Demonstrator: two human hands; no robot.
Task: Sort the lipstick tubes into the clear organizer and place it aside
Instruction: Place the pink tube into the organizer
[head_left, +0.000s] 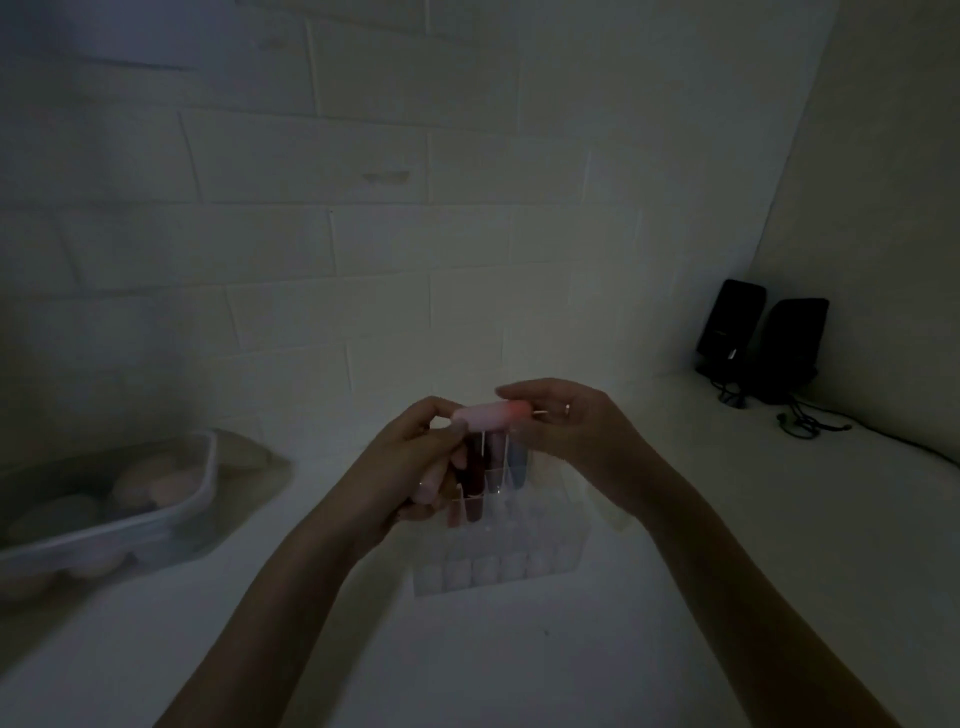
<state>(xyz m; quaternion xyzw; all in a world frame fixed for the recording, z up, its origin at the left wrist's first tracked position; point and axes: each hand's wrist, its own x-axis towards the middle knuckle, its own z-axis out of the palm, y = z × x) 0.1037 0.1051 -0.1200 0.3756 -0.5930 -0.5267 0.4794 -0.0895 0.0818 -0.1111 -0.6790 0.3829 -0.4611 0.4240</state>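
A dim white counter (519, 665) is running along a white tiled wall (363, 234). The clear organizer (498, 561) is standing on the counter at centre, below the hands. Several tubes (483, 467) are standing upright in its far compartments: dark red, pink and blue. The left hand (410, 467) is closing around another pale tube (434, 480), held tilted just beside the organizer's left edge. A pink lipstick tube (488, 414) is lying horizontally between both hands above the organizer; the left fingertips are pinching its left end, and the right hand (571, 431) is gripping its right end with curled fingers. A clear bin (156, 519) holding rounded items is sitting at left. Two black speakers (763, 338) are standing in the right corner.
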